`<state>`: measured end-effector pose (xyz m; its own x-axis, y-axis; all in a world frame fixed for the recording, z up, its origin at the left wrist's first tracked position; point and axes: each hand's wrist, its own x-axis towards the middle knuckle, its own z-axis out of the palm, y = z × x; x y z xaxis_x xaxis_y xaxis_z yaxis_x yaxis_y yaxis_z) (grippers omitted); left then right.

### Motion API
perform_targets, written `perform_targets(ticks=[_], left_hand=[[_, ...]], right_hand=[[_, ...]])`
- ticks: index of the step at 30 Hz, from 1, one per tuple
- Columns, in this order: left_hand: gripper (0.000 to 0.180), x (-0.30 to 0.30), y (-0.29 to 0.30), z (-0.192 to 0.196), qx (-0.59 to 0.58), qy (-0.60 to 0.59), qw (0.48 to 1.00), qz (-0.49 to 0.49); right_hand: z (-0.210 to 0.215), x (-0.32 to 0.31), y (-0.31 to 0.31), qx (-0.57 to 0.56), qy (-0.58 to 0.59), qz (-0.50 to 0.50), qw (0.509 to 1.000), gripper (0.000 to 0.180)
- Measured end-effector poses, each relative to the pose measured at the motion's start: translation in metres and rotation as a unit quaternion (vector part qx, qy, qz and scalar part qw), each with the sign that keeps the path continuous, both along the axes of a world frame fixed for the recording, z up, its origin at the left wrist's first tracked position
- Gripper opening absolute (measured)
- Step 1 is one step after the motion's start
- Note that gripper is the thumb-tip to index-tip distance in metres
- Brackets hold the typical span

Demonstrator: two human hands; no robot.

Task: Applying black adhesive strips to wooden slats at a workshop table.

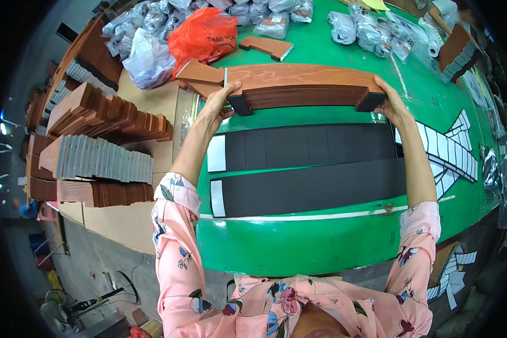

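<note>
On my feed: green table [298, 248] | two black strips [310, 187] lying across it | just beyond, left hand [217, 105] and right hand [394, 104], both half-curled, gripping opposite ends of a brown wooden panel [304, 75] with black corner blocks [240, 105] | farther off, a red plastic bag [200, 35]

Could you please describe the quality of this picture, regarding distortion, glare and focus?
Head view: fisheye distortion, the near edge of the green table bowing, dark rim around; head view: bright glints on the plastic-wrapped packages; head view: left hand, right hand and brown wooden piece look fairly sharp.
</note>
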<state>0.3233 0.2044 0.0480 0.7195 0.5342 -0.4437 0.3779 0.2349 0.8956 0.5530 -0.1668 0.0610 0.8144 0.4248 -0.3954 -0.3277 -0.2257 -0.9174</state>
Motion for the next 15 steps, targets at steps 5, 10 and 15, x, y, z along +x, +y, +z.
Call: perform_targets(ticks=[5, 10, 15], left_hand=[[0.05, 0.011, 0.007, 0.002, -0.001, 0.029, 0.999, -0.044], [0.071, 0.013, 0.011, 0.01, 0.156, 0.116, 0.977, -0.086], [0.074, -0.015, 0.027, -0.01, 0.256, 0.073, 0.957, -0.111]], right_hand=[[-0.007, 0.008, 0.01, -0.037, -0.005, 0.026, 0.999, 0.072], [-0.008, 0.026, 0.006, -0.177, -0.038, 0.055, 0.982, 0.082], [-0.021, 0.008, 0.021, -0.12, -0.108, 0.065, 0.985, 0.096]])
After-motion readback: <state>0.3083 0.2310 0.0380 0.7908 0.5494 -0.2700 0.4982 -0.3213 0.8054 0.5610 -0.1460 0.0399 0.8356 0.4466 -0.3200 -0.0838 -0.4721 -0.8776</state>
